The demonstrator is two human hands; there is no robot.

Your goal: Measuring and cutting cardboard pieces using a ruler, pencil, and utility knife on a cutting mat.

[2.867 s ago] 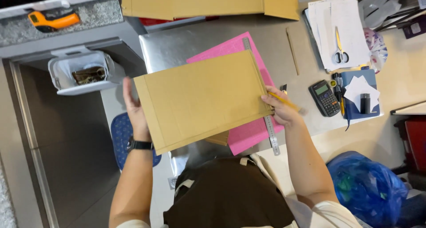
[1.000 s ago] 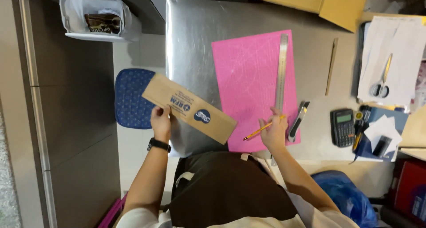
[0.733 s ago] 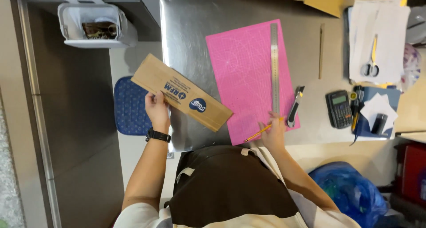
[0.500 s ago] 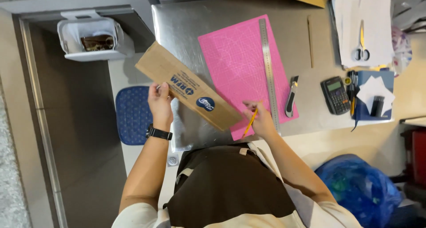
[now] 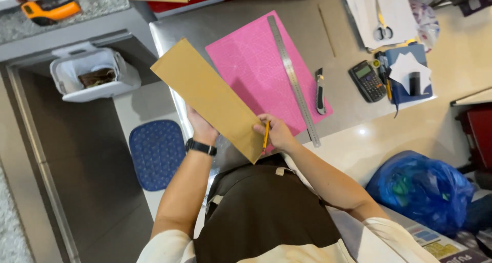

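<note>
Left hand (image 5: 201, 127) fingers clamped on cardboard strip (image 5: 210, 96), right hand (image 5: 277, 132) pinching pencil (image 5: 265, 136) at strip's near end. Positioning step, seemingly; marking needs strip flat on pink mat (image 5: 261, 68).

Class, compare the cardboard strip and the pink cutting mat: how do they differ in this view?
The cardboard strip is plain brown and narrow; the pink cutting mat is wider, with fine lines. The left hand and right hand hold the strip; the mat lies flat under a steel ruler. Both are rectangular.
</note>
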